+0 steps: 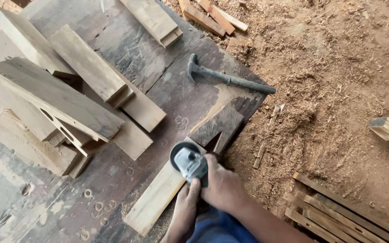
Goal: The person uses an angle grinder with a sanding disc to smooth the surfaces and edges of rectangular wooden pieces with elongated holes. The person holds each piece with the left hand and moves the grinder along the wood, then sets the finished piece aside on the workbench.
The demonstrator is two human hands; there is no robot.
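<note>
A small grey angle grinder (189,162) with a round black guard rests on a long wooden plank (156,200). The plank lies slantwise near the workbench's right edge; its near part is pale and its far end (221,126) is dark. My right hand (225,186) grips the grinder's body from the right. My left hand (184,209) holds the tool's rear from below, fingers wrapped around it. The grinder's disc is hidden under the guard.
A dark claw hammer (228,79) lies on the worn bench (113,175) beyond the plank. Several cut boards (59,99) are piled at the left. Right of the bench is sawdust-covered ground with a wood block (387,128) and slats (338,209).
</note>
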